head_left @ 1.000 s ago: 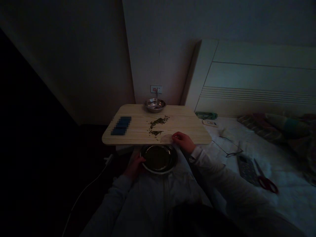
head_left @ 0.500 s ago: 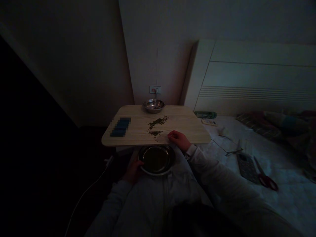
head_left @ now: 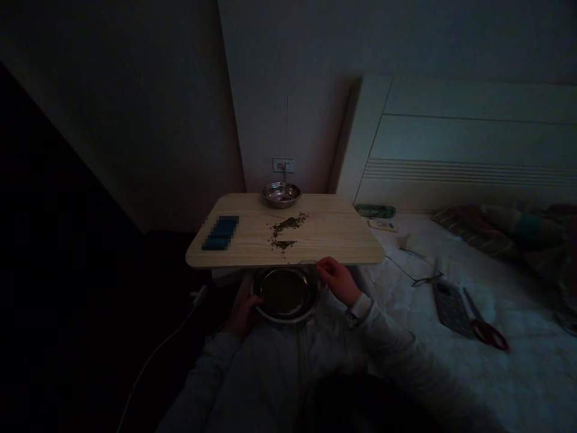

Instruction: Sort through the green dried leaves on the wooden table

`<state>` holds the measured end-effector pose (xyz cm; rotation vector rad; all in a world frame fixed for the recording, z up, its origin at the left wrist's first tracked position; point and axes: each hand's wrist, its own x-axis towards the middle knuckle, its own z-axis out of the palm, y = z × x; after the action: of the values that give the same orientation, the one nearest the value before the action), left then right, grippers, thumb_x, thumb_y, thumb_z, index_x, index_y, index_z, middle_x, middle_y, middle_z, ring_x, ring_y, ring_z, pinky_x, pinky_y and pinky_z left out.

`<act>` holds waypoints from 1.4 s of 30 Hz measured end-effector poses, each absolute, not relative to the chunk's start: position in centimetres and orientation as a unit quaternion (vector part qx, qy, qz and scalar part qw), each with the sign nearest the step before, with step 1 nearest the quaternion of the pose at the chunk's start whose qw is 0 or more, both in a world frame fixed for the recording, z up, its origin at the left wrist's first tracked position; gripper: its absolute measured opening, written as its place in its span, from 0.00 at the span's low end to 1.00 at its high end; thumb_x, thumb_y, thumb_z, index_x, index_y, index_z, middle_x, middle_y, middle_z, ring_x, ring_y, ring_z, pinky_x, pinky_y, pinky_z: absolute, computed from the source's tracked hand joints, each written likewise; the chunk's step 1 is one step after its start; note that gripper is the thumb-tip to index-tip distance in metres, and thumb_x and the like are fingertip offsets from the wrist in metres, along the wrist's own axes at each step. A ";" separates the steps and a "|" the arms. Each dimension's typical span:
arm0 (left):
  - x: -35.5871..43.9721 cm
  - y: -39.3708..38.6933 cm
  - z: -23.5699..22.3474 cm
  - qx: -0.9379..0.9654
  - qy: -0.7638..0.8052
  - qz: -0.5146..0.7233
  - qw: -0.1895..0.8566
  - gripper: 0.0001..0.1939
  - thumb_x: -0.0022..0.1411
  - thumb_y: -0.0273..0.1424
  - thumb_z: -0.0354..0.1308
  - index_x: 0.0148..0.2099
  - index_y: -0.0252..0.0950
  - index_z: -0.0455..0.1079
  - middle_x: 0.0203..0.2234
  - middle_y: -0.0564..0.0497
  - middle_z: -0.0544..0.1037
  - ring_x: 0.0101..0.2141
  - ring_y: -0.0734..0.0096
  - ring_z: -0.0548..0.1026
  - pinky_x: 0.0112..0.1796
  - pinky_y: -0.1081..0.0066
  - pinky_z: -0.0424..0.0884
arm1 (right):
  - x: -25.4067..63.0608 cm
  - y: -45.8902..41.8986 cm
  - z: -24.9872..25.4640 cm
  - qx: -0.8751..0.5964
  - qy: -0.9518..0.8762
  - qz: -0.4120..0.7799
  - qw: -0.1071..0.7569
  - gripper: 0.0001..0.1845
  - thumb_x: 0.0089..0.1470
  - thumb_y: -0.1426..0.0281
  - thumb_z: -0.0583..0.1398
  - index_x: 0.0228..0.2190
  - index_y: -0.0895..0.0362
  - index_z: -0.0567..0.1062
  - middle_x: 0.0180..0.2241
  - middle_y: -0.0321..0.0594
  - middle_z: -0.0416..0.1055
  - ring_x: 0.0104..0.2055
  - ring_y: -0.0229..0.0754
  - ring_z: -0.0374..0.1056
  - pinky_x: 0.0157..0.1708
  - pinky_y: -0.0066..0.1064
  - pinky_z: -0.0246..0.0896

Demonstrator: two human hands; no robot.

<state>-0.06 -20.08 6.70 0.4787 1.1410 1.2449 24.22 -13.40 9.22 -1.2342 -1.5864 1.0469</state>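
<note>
Our left hand (head_left: 244,314) pinching the bowl (head_left: 298,315) below the near edge of the bench (head_left: 342,231), right hand (head_left: 340,281) a clear piece (head_left: 308,262) at that edge, we'd spill grains (head_left: 288,224) off the bench if the bowl tipped.

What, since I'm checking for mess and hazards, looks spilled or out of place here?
Two things. Small green grains lie loose on the wooden tabletop, outside any container; whether spilled or spread on purpose, I can't tell. Red-handled scissors lie on the white bedding, an odd spot for a sharp tool.
</note>
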 end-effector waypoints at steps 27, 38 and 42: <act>-0.4 -20.7 8.0 0.326 0.598 0.478 0.554 0.22 0.43 0.26 0.63 0.44 0.38 0.74 0.41 0.46 0.80 0.49 0.51 0.74 0.49 0.61 0.69 | 23.6 -13.6 2.9 -0.588 -0.595 0.396 0.379 0.16 0.46 0.58 0.60 0.22 0.53 0.61 0.20 0.32 0.60 0.26 0.37 0.57 0.26 0.28 0.53; -8.0 -13.0 16.1 0.582 0.715 0.387 0.012 0.25 0.58 0.37 0.51 0.55 0.31 0.70 0.53 0.37 0.73 0.56 0.50 0.67 0.59 0.55 0.56 | 22.5 -14.0 4.4 -0.618 -0.577 0.396 0.358 0.12 0.46 0.64 0.59 0.21 0.54 0.61 0.20 0.32 0.61 0.26 0.36 0.57 0.28 0.29 0.53; -9.5 -7.5 17.2 0.592 0.784 0.186 0.007 0.32 0.59 0.46 0.49 0.60 0.36 0.66 0.56 0.34 0.70 0.59 0.37 0.62 0.54 0.45 0.61 | 22.6 -13.8 3.9 -0.613 -0.578 0.395 0.367 0.12 0.46 0.62 0.59 0.22 0.55 0.63 0.21 0.32 0.62 0.26 0.36 0.58 0.27 0.28 0.54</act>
<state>-9.52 -7.50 17.21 1.8514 2.4537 0.5815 22.61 -13.82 3.95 -1.5748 -1.4845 1.0155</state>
